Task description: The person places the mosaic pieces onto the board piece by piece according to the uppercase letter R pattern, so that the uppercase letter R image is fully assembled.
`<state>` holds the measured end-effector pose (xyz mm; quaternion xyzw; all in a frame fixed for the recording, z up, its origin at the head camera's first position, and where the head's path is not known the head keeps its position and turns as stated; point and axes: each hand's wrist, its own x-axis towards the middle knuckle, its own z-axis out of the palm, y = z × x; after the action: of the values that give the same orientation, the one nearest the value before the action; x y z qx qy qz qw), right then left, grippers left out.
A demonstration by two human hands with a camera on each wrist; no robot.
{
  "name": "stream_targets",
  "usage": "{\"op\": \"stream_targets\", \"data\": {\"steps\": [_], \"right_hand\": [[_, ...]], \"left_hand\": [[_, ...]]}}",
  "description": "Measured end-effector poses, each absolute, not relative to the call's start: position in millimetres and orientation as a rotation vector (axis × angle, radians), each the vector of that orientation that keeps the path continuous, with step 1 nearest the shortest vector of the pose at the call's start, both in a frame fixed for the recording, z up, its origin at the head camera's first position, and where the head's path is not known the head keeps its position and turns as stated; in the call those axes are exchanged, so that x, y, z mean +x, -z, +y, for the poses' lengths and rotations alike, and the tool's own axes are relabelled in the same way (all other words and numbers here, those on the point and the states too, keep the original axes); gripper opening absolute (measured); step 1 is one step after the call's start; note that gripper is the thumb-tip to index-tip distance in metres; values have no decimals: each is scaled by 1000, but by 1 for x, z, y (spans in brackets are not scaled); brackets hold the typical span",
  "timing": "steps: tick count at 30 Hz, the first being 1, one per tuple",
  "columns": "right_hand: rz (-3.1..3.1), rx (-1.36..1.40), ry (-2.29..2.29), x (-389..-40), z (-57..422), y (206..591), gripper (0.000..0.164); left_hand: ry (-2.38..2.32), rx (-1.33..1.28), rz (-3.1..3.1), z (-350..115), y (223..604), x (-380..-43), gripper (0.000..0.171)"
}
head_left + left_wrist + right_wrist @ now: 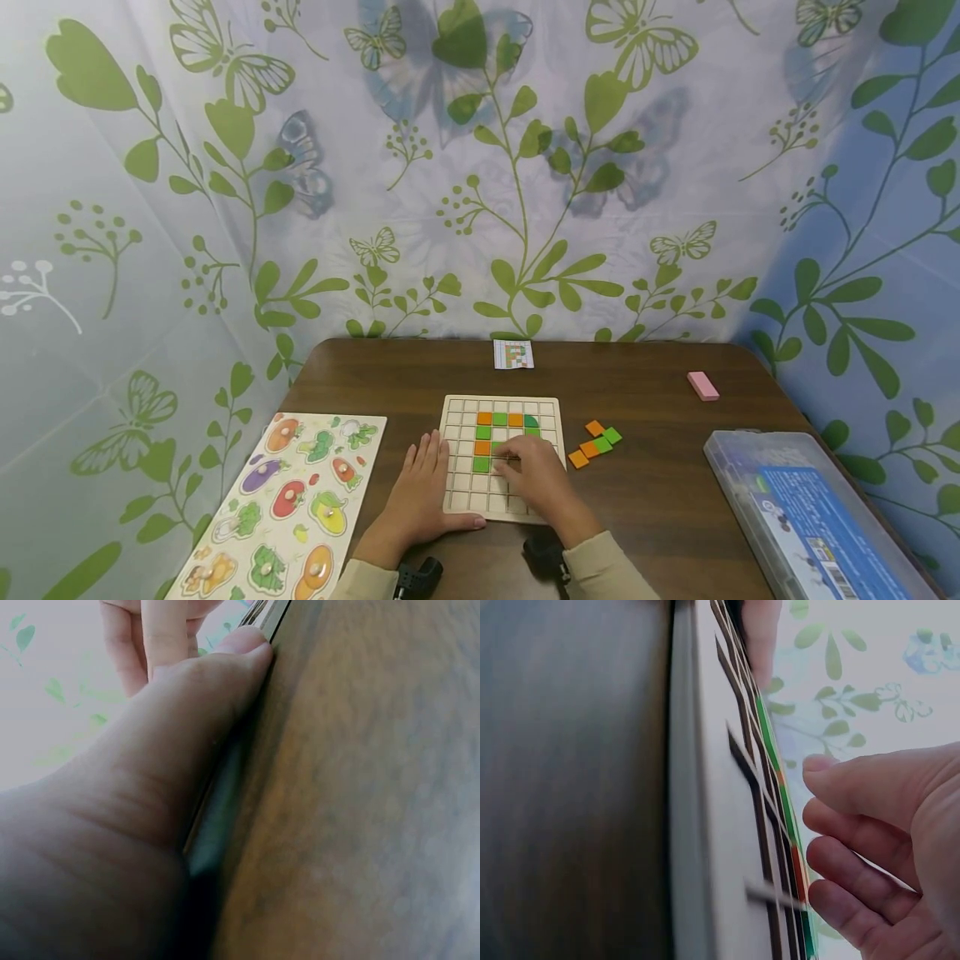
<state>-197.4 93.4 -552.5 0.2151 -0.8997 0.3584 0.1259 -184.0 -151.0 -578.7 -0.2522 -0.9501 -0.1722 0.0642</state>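
A square wooden grid board (459, 483) lies on the table before me, its raised lines forming small cells. Orange tiles, green tiles and a dark green rounded piece (531, 422) make a row near the top, with a column (482, 448) of tiles down the left. My left hand (422, 493) rests along the board's left side, thumb stretched by the front corner. Over the middle of the board, my right hand (540, 479) has its bent fingertips by a partly covered green tile (496, 447). In the right wrist view, a gap shows between thumb and fingers (847, 862).
Several loose orange and green tiles (589, 449) lie right of the board. Behind it is a small pattern card (513, 355). A vegetable puzzle board (356, 500) lies left; a pink block (703, 386) and a clear plastic case (817, 517) are at right.
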Motion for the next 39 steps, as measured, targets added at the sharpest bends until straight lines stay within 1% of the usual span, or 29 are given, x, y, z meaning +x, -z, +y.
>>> {"op": "stream_targets", "data": {"steps": [3,12,23,32,39], "right_hand": [[-2606,589,-1044,-199,101,552,15],[-2648,344,-1085,-209,138,550,19],[-2674,187,-1040,-222,185,552,26],[-2740,218,-998,-230,209,553,36],[-2741,235,-970,-237,220,555,35]], "left_hand": [[508,-748,-2887,-151,576,-183,137],[544,-752,-2880,-151,574,-184,137],[505,-733,-2894,-150,579,-184,138],[435,-717,-2942,-150,579,-184,139],[427,-711,-2958,-150,579,-185,139]]}}
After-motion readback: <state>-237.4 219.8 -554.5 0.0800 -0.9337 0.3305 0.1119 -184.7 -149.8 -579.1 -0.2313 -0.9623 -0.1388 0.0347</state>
